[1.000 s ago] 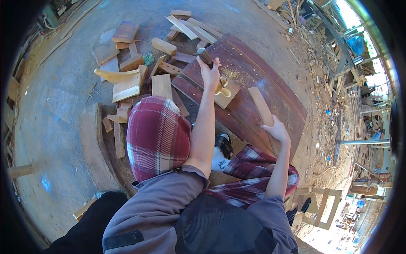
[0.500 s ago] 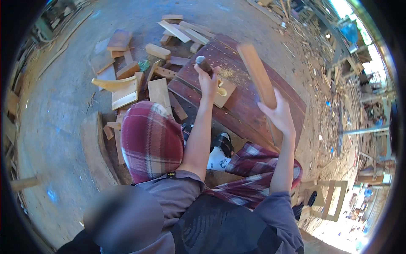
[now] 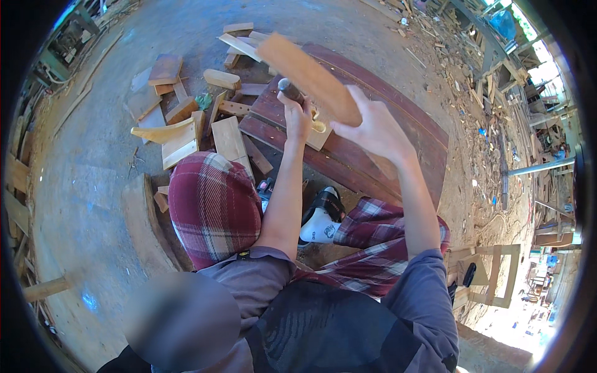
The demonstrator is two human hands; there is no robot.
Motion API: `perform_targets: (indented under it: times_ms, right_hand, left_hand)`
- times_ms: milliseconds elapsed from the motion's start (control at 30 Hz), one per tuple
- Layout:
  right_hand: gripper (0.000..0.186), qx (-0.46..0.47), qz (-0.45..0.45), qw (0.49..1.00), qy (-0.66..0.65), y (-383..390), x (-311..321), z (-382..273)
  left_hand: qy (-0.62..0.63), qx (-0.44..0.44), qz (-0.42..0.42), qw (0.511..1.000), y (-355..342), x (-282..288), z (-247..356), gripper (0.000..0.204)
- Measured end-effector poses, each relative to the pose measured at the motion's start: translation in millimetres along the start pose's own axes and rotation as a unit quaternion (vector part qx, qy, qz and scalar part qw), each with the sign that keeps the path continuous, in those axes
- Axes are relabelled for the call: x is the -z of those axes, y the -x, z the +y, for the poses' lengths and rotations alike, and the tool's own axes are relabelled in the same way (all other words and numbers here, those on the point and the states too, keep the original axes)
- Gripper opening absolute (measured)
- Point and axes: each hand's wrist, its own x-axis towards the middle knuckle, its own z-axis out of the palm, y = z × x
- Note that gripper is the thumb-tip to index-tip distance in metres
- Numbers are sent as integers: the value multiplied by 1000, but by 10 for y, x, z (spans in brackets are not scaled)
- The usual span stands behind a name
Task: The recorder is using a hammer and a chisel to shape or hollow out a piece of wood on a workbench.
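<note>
Head view: bat (image 3: 311, 79) near tool handle (image 3: 291, 93)

Left hand (image 3: 298, 121), fingers wrapped round the handle, at hollowed block (image 3: 321, 137) on dark red board (image 3: 404, 109); right hand (image 3: 378, 129), gripping the bat. Possible mishap: knocked left fingers, from an off-centre blow.

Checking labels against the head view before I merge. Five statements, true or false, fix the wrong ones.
1. The left hand is closed around a dark tool handle. True.
2. The right hand is empty. False: it holds a flat wooden bar.
3. The wooden block on the dark red boards has a hollow in it. True.
4. The trousers are plain black. False: they are red and white plaid.
5. The wooden bar lies flat on the boards. False: it is raised above them.
</note>
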Motion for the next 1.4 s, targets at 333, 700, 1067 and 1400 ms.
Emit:
perform_targets:
  times_ms: [333, 700, 1067, 1400]
  right_hand:
    - [71, -14, -31, 996, 76, -137, 48, 0]
    - [73, -10, 33, 999, 40, -108, 15, 188]
    - [72, -29, 30, 996, 84, -47, -87, 316]
    - [70, -39, 18, 993, 110, -72, -137, 375]
  left_hand:
    - [-101, -23, -40, 994, -60, 76, -44, 62]
    - [-46, 20, -142, 989, -273, 152, 83, 45]
    - [-24, 27, -134, 990, -250, 138, 160, 44]
    - [-36, -19, -145, 989, -272, 33, 120, 56]
